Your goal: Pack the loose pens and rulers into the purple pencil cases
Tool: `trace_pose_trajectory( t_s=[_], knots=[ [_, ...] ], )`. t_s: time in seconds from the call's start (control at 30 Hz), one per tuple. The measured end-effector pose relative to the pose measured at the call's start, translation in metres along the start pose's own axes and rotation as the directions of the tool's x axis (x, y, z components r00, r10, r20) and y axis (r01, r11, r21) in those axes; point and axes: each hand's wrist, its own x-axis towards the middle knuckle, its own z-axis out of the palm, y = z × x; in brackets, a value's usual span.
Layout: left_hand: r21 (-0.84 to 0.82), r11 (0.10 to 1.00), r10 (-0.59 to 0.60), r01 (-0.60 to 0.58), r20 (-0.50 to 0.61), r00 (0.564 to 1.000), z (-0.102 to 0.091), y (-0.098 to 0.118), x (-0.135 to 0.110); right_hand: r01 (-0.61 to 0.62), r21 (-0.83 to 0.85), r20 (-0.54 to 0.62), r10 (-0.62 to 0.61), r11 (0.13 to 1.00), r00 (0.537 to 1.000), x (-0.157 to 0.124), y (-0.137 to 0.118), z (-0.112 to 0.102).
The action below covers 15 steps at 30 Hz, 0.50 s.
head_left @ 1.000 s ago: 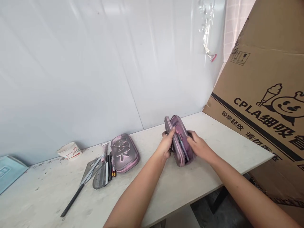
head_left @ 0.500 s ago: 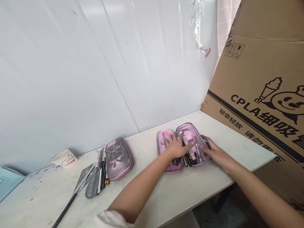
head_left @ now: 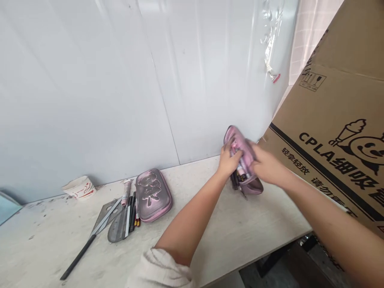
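A pink-and-grey pencil case [head_left: 247,154] is tilted up on its side near the wall, its pink inside showing, slightly blurred. My right hand [head_left: 265,164] grips its right edge, thumb toward the opening. My left hand [head_left: 229,161] is closed around a bunch of pens [head_left: 240,172] at the case's left side; the fingertips are partly hidden. Below the pens, the grey part of the case is near the tabletop. To the left lies a second pencil case [head_left: 152,194], zipped shut, with an embossed cartoon figure.
Beside the second case lie black pens [head_left: 132,212], a pink-and-white tube [head_left: 126,192], grey rulers [head_left: 118,228] and a long black-handled tool [head_left: 78,256]. A paper cup [head_left: 80,188] lies by the wall. A large cardboard box [head_left: 339,108] stands at the right of the white table [head_left: 222,240].
The pencil case lay open and flat; now it is lifted, tilted and partly folded. My left hand went from spread over the contents to closed around pens. The view shifted somewhat.
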Motion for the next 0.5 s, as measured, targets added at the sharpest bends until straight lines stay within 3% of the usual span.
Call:
trace_pose_trajectory(
  t_s=[0.1,0.2,0.37,0.5],
  knots=[
    [-0.031,0.991,-0.131,0.13,-0.032,0.991,-0.026,-0.043,-0.013,-0.026,-0.162,0.133,0.048,0.986,0.99,0.012,-0.019,0.047],
    [0.079,0.97,-0.224,0.229,-0.062,0.973,-0.053,-0.07,-0.026,-0.016,-0.313,0.193,0.08,0.95,0.978,0.019,-0.037,0.086],
    [0.449,0.849,-0.288,0.279,-0.05,0.956,-0.087,-0.072,-0.046,0.132,-0.546,0.273,0.027,0.828,0.962,0.023,-0.07,0.122],
    [0.732,0.669,-0.241,0.125,0.056,0.969,-0.105,-0.07,-0.063,0.177,-0.637,0.275,0.007,0.75,0.961,0.027,-0.083,0.126]
  ],
)
